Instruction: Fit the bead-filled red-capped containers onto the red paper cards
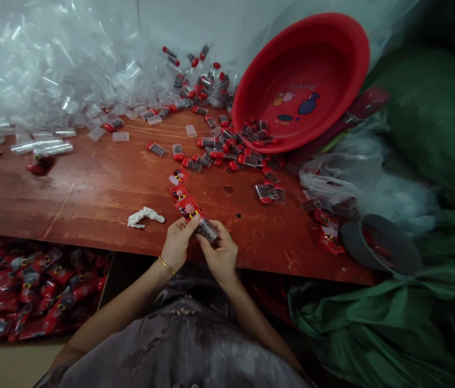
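- Spreading across the frame, the red-brown table point(90, 188) bears a heap of clear plastic sleeves point(41, 70) along its far left.
- Green cloth point(433, 302) fills the right side, with a grey cap point(380, 245) resting at the table's right corner.
- Tilted against the wall, the red basin point(303, 81) spills small red-capped vials point(231, 145) onto the wood.
- Below the table edge at left, a box point(29, 291) holds many red packets.
- A white crumpled scrap point(144, 216) lies just left of the hands.
- The left hand point(176, 242) pinches a red printed card point(189, 207); the right hand point(221, 253) grips a clear vial point(207, 230), both at the near table edge, fingers closed narrowly.
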`<state>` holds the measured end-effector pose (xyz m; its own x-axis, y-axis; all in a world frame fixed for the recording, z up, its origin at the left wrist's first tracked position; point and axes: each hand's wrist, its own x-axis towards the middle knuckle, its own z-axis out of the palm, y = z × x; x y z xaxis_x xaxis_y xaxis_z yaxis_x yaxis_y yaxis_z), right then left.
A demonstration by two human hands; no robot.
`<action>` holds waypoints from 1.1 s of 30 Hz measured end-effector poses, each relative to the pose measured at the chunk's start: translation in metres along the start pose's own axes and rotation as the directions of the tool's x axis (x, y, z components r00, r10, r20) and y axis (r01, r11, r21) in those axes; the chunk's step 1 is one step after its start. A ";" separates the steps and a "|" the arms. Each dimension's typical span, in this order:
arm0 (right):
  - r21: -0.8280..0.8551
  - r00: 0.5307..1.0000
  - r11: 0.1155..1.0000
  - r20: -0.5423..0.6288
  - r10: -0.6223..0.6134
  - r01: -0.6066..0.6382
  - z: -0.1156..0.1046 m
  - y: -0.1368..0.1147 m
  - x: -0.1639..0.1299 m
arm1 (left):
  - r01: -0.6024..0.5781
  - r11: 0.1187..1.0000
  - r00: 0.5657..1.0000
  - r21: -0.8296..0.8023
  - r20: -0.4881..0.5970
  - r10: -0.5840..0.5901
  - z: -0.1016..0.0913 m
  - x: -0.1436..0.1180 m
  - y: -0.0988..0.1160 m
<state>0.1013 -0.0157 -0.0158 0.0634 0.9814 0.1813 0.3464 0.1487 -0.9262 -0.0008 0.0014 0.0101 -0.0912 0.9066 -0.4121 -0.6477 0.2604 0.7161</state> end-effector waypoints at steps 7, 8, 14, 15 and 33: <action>0.102 0.996 0.992 0.049 0.071 -0.076 0.007 -0.010 0.000 | -0.051 0.995 0.998 0.089 -0.036 0.054 -0.001 0.006 -0.001; 0.084 0.998 0.994 0.028 0.064 -0.066 0.007 -0.011 0.000 | -0.067 0.992 0.997 0.111 -0.031 0.070 0.000 0.004 -0.003; 0.005 1.000 1.000 -0.030 0.001 -0.001 0.004 -0.003 0.005 | -0.117 0.983 0.993 0.140 0.025 0.115 0.004 -0.002 -0.007; 0.039 1.000 0.999 0.005 0.014 -0.015 0.003 -0.002 0.005 | -0.098 0.988 0.995 0.122 0.017 0.097 0.003 -0.001 -0.005; -0.254 0.979 0.951 0.144 -0.144 0.177 0.005 -0.005 0.050 | 0.183 0.976 0.983 0.121 -0.017 -0.182 -0.036 -0.007 0.036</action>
<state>0.0976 0.0331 -0.0041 -0.1227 0.9570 0.2628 0.5785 0.2842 -0.7646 -0.0510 -0.0074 0.0184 0.0156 0.8382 -0.5452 -0.5567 0.4602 0.6916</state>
